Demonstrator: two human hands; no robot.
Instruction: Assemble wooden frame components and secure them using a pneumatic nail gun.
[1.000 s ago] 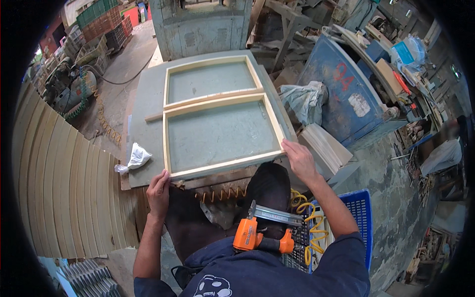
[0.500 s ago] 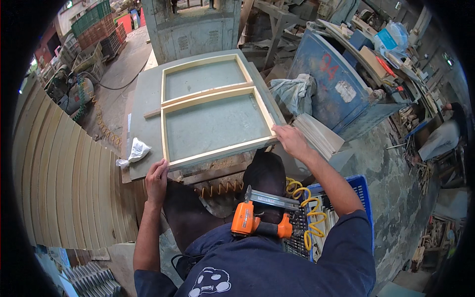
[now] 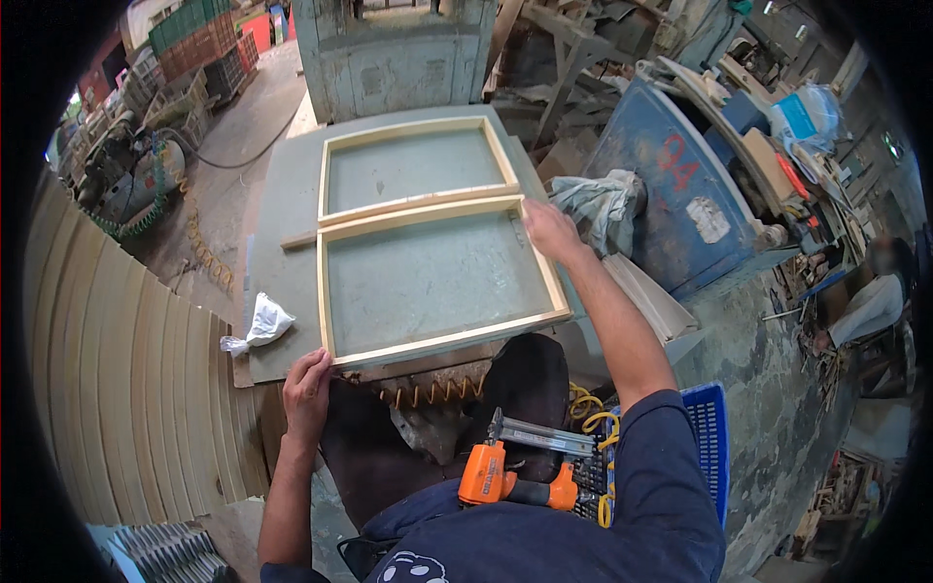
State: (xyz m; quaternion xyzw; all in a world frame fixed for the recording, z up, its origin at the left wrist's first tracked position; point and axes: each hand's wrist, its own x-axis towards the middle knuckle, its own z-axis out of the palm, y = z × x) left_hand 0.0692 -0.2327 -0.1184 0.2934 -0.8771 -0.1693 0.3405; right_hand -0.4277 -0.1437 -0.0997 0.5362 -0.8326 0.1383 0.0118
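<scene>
Two light wooden frames lie one beyond the other on a grey board [image 3: 284, 194]. A darker wood strip [image 3: 299, 240] runs between them and sticks out to the left. At the near-left corner of the nearer wooden frame [image 3: 447, 339], my left hand [image 3: 307, 389] pinches the wood. My right hand [image 3: 552, 233] grips that frame's right side by its far corner, fingers closed on the rail. The farther wooden frame [image 3: 408, 129] is touched by neither hand. Across my lap rests an orange nail gun [image 3: 486, 474] with a yellow coiled hose [image 3: 585, 403].
A knotted white plastic bag [image 3: 262, 324] lies at the board's left edge. Stacked wood strips [image 3: 126, 360] fill the left side. At right are a blue cabinet [image 3: 641, 185], a blue crate [image 3: 714, 447] and a seated person [image 3: 870, 311]. A grey machine [image 3: 398, 68] stands behind the board.
My right hand has moved away from me, from the nearer frame's near-right corner to its far-right corner. My left hand stays at the near-left corner. The view has shifted slightly.
</scene>
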